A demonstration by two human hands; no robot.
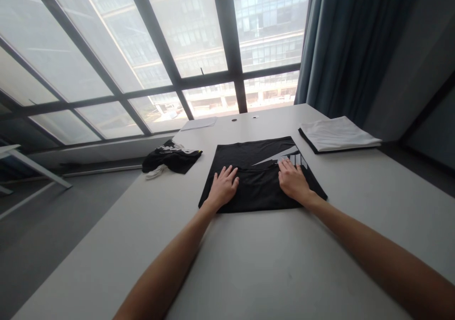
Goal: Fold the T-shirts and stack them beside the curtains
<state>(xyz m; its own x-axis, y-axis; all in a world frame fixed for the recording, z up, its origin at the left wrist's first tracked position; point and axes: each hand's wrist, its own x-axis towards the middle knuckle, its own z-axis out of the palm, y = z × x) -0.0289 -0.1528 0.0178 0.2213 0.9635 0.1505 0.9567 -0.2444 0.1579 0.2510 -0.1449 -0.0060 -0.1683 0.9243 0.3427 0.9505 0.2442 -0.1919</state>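
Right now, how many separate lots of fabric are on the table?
3: a crumpled heap at left, the black cloth under the left hand and right hand, and a folded stack at right. Individual pieces may be hidden.

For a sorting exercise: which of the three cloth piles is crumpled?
The black-and-white heap on the left, bunched up; the dark cloth under the left hand and right hand and the white-topped stack lie flat.

Your right hand (293, 181) hides part of the pale print (289, 151) on the black garment (245, 154); the picture's edges cut off your forearms (170, 263) and the curtain's top (341, 21).
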